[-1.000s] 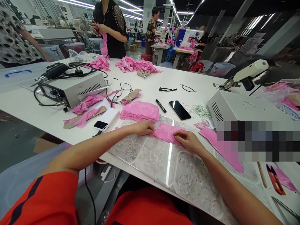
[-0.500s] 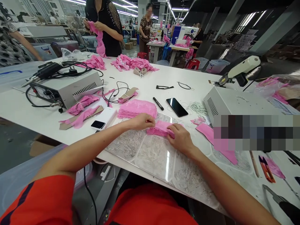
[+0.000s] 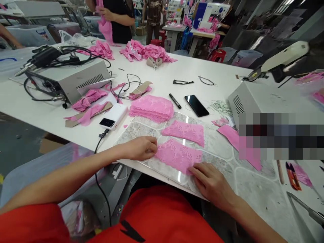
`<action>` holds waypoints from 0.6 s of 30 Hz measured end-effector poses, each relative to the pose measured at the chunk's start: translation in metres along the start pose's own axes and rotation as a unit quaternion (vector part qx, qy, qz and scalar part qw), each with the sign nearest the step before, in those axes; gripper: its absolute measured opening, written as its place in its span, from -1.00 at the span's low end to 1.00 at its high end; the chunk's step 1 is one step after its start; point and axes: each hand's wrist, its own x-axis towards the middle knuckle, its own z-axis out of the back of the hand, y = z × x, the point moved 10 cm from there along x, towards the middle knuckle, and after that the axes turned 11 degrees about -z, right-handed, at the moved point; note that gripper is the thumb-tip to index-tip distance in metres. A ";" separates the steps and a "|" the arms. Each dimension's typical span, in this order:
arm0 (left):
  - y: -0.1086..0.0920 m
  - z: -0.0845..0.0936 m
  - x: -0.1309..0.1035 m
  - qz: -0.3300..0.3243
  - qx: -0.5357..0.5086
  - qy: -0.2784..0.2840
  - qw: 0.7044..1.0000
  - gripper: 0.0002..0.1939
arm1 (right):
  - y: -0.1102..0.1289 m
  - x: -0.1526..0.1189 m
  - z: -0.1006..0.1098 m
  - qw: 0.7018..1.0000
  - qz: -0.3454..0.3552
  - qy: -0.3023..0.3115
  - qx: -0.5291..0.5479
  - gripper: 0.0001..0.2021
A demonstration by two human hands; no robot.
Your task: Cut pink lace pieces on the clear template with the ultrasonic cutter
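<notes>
A pink lace piece [image 3: 179, 156] lies spread near the front edge of the marbled board [image 3: 258, 189]. My left hand [image 3: 144, 147] is closed, its fingertips pinching the left edge of this piece. At the lower right corner, my right hand [image 3: 211, 180] has its fingers together on the lace, the thumb partly hidden below them. Just beyond lies a second pink lace piece [image 3: 186, 131], flat and apart from both hands. Behind it to the left is a neat stack of pink lace pieces [image 3: 152, 108].
A phone [image 3: 196, 105], a black marker [image 3: 175, 101] and a white power bank [image 3: 113, 116] lie around the stack. Grey machine boxes [image 3: 73, 79] stand at both sides. At right are orange snips [image 3: 293, 176] and scissors [image 3: 307, 211]. A co-worker [image 3: 117, 22] handles pink fabric across the table.
Both hands have come nearer to my body and moved apart, with a lace piece now spread between them. Another lace piece now lies flat behind it. The view has tilted down.
</notes>
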 end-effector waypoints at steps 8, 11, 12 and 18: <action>0.004 0.005 -0.001 0.024 0.006 -0.011 1.000 -0.82 | -0.008 0.032 -0.002 0.980 -0.112 0.041 0.160 -0.87; -0.002 0.008 0.000 0.020 0.019 -0.015 1.000 -0.83 | 0.003 0.060 -0.027 0.964 -0.152 0.093 0.197 -0.86; -0.004 0.009 -0.001 0.019 0.024 -0.016 0.999 -0.84 | 0.009 0.069 -0.035 0.963 -0.156 0.103 0.196 -0.83; 0.000 0.008 -0.009 0.035 0.058 -0.047 0.997 -0.91 | 0.023 0.098 -0.077 0.950 -0.186 0.131 0.212 -0.92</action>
